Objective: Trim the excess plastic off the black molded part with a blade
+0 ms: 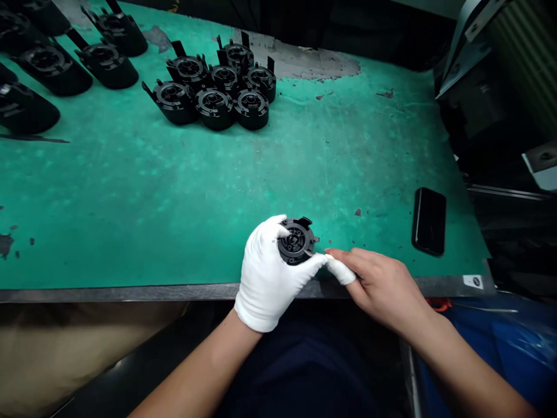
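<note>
My left hand (266,280), in a white glove, is closed around a round black plastic part (296,242) near the table's front edge. The part's ringed, ribbed face is turned up, and small tabs stick out of its rim. My right hand (385,284) is bare apart from a white cover on its thumb. Its thumb and forefinger are pressed together just right of the part, against the tip of my left thumb. Whether anything small is between them I cannot make out.
Several black cylindrical housings (214,104) stand grouped at the back of the green table mat (174,186). More black housings (52,67) fill the far left corner. A black phone-like device (429,222) lies at the right. A person's tan-clothed leg (65,348) shows below left.
</note>
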